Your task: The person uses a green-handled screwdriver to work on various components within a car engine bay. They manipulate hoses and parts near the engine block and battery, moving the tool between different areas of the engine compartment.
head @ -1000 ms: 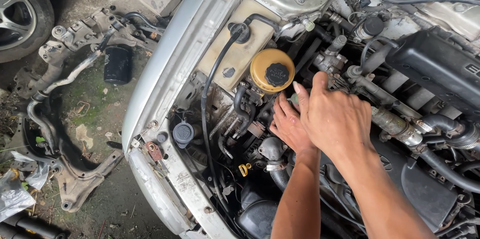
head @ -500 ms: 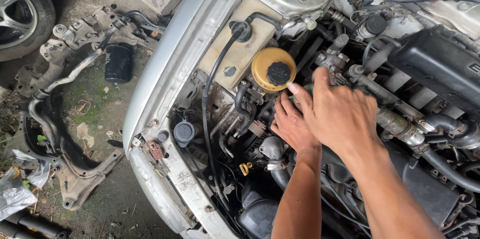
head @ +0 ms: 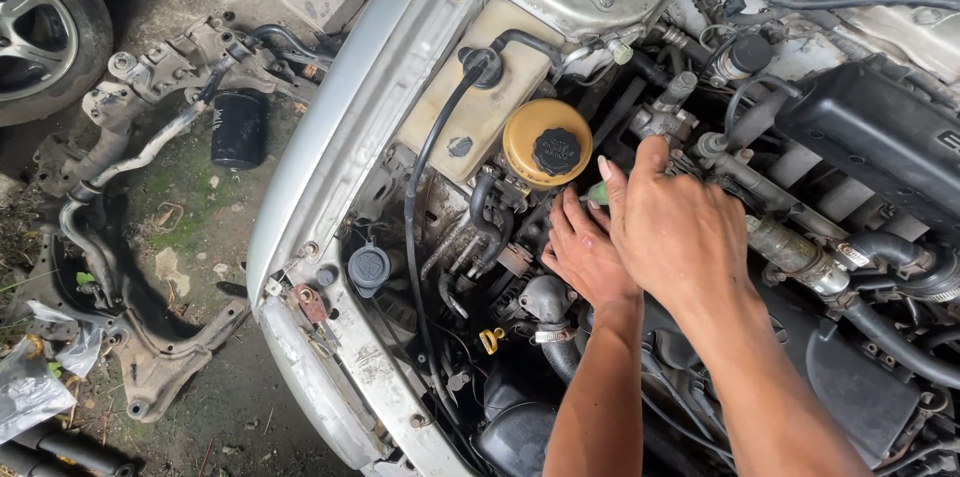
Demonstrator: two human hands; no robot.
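While both hands work below the yellow reservoir cap point(head: 547, 143), the job appears mid-course.
Right hand point(head: 668, 227) pinches a green-tipped tool point(head: 596, 194), fingers closed round it; left hand point(head: 583, 255) rests half-curled on the hoses, grasp not discernible. Engine bay point(head: 850, 137) parts remain fitted.

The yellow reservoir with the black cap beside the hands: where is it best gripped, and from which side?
Probably by the black cap, from straight above: it faces up, round and ribbed, unobstructed. Hoses crowd the yellow reservoir body below, and the right hand sits close beside it.
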